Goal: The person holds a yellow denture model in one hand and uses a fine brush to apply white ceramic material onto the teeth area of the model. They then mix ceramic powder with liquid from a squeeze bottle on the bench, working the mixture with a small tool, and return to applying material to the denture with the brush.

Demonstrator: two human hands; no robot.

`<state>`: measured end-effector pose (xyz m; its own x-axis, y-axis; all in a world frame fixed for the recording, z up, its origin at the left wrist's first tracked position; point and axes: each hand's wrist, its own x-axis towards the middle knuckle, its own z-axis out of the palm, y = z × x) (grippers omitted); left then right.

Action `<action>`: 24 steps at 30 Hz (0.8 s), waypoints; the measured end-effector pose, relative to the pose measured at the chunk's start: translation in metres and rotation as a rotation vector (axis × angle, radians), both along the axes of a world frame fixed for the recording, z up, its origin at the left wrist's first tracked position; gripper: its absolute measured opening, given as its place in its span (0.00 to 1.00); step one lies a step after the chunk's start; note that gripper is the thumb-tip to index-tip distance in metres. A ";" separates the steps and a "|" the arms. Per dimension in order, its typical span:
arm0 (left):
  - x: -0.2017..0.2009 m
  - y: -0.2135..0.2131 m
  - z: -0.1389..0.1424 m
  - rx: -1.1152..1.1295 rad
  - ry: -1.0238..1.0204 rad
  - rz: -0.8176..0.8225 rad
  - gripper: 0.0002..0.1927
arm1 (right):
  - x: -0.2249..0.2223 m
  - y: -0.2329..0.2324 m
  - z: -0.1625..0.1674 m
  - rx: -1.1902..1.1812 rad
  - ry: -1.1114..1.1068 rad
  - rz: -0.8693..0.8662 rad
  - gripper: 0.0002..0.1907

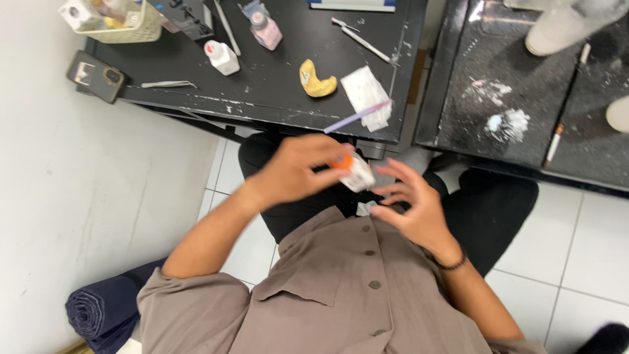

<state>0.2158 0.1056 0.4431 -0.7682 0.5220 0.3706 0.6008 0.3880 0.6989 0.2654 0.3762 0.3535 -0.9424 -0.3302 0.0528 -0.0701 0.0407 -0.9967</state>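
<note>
My left hand point(291, 174) is closed around a small white bottle with an orange cap point(354, 172), held over my lap just below the edge of the black table point(275, 98). My right hand point(409, 206) hovers beside the bottle with its fingers spread and nothing in it; a dark band circles its wrist. Whether its fingertips touch the bottle is unclear because of blur. I am seated in a brown buttoned shirt and black trousers.
On the table lie a yellow dental cast point(318, 80), a white folded packet point(367, 95), a lilac stick point(357, 117), a red-capped white bottle point(221, 57), a pink bottle point(265, 29), tweezers point(167, 84), a phone point(96, 76) and a basket point(118, 23). A second black surface point(508, 121) carries white powder. Rolled dark fabric point(98, 311) lies on the floor.
</note>
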 end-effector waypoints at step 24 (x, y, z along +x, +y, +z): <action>0.050 0.073 -0.010 -0.443 0.457 0.009 0.39 | -0.018 -0.010 -0.002 0.196 0.295 -0.115 0.21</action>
<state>0.2659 0.1786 0.4334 -0.5888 0.6952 0.4123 0.7957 0.5882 0.1445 0.2475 0.3665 0.3514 -0.9277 -0.2535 0.2740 -0.3370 0.2529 -0.9069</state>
